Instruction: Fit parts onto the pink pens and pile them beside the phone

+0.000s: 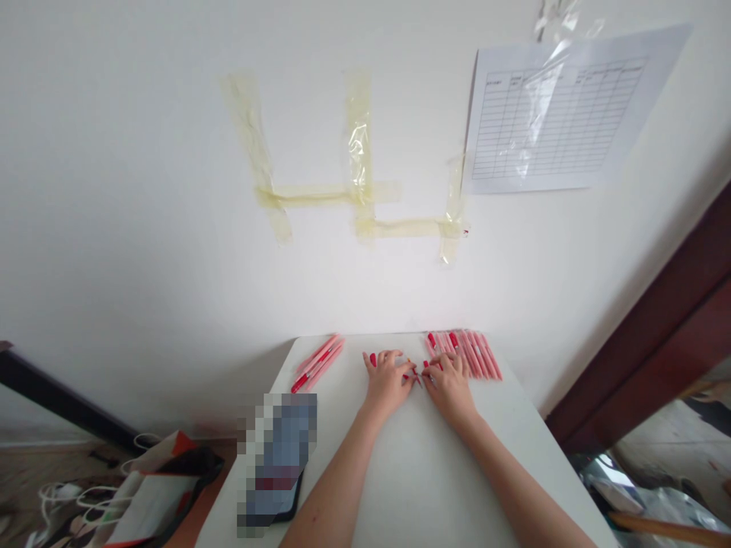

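Observation:
My left hand (pixel 385 378) and my right hand (pixel 448 380) meet at the far middle of a white table (pixel 422 472), fingers curled around a small red and pink pen (pixel 415 371) held between them. Just beyond my right hand, a row of several pink pens (pixel 471 352) lies side by side. A smaller bunch of pink and red pens (pixel 318 362) lies at the table's far left, apart from my left hand.
A phone (pixel 279 464) lies on the table's near left edge. Paper bags (pixel 154 487) and cables sit on the floor at left. The wall ahead carries tape strips (pixel 359 190) and a printed table sheet (pixel 563 114). A dark wooden frame (pixel 674 320) stands at right.

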`<state>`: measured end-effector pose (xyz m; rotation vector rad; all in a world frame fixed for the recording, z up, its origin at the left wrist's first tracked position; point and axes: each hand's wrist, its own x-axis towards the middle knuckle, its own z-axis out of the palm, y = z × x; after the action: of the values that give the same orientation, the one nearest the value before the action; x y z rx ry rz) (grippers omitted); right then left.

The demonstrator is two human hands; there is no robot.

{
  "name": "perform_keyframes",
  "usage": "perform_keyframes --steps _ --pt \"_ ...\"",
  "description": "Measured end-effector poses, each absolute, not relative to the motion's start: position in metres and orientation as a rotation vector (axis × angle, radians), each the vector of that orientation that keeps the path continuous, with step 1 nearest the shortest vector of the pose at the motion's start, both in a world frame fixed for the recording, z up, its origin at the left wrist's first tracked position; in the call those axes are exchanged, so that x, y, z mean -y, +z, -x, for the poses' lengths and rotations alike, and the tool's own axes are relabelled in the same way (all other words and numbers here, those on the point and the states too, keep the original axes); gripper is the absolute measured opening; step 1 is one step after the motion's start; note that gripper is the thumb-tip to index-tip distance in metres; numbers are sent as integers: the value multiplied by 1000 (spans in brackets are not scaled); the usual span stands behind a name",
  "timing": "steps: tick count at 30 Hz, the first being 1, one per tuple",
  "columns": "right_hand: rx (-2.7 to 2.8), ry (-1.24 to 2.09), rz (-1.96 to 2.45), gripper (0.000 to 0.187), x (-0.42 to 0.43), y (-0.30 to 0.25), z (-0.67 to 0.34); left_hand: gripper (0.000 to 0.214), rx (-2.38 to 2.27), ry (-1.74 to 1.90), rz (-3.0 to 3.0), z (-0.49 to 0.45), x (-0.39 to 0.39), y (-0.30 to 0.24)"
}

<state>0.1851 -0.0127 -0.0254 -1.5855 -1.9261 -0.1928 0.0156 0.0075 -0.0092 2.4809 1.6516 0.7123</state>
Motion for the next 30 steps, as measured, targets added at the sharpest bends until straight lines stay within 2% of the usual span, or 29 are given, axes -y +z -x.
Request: perform_keyframes --steps 13,30 --pt "1938 -144 1567 13 13 -24 -186 23 -1629 702 -2458 -19 -4 -3" --pt "1922 -270 1447 7 8 -33 -188 19 -1614 733 -2457 -19 -5 -7"
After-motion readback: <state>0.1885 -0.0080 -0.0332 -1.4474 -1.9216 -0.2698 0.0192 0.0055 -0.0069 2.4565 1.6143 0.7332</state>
